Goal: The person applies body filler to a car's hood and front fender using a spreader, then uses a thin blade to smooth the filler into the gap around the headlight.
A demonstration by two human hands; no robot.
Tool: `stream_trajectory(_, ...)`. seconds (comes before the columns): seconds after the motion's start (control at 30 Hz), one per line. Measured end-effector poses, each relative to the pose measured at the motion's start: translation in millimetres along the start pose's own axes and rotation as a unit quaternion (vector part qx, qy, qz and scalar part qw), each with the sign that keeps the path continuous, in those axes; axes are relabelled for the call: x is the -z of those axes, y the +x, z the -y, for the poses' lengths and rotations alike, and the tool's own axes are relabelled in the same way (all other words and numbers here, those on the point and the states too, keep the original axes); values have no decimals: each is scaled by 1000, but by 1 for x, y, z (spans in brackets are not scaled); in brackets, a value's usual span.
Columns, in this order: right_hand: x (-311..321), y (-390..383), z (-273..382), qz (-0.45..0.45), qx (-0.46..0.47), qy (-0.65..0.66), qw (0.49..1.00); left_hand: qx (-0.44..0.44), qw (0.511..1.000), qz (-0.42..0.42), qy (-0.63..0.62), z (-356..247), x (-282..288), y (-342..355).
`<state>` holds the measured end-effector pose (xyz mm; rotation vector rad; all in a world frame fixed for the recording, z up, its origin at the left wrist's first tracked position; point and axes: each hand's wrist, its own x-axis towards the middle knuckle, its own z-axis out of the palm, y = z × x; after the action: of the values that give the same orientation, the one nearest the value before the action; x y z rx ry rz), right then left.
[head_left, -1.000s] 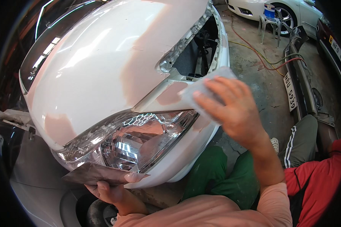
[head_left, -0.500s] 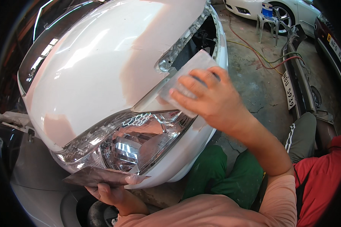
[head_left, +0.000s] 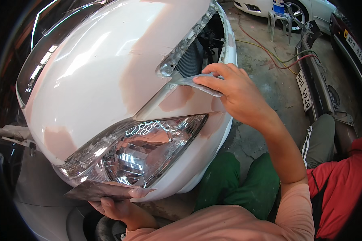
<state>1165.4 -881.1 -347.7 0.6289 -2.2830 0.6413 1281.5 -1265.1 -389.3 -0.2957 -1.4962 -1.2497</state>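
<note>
My right hand grips a thin, flat greyish spreader, fingers on its upper face. The spreader is tilted, with its edge at the white front panel beside the hood's corner. Below it, a pinkish-brown filler patch shows on the panel above the headlight. Low on the left, my left hand holds a flat brownish-grey plate by its near edge, in front of the headlight's lower end. Something pinkish lies at the plate's right end; I cannot tell whether it is filler or a fingertip.
The white hood carries more filler patches. An opening shows the radiator area. Hoses cross the floor near a detached bumper. A blue can stands on a stool. A person in a red shirt sits close on the right.
My right hand has moved slightly right and tipped the spreader from broad face to nearly edge-on, uncovering the filler patch on the panel. My left hand and the plate have hardly moved.
</note>
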Motion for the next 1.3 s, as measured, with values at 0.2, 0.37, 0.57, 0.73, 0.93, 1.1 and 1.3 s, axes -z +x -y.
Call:
stream_trajectory(0.2,2,-7,6,-41,47,-141,988,-10,1000,-14,-8,-1,-8,0)
stream_trajectory(0.37,-28,-25,32,-116,134,-144,974,-10,1000,-16,-12,3,2,-1)
stream_trajectory(0.57,-71,-25,15,-159,154,-152,963,-40,998,-45,-7,6,-10,6)
stream_trajectory(0.73,-77,-19,10,-153,161,-135,966,-1,999,40,-35,-17,-25,6)
stream_trajectory(0.93,-84,-35,-5,-143,170,-116,968,-43,995,81,-26,-3,-8,6)
stream_trajectory(1.1,-76,-42,-22,-153,172,-140,963,-47,996,82,-2,14,14,1)
stream_trajectory(1.3,-70,-27,-17,-161,187,-122,961,-127,981,117,93,28,42,11)
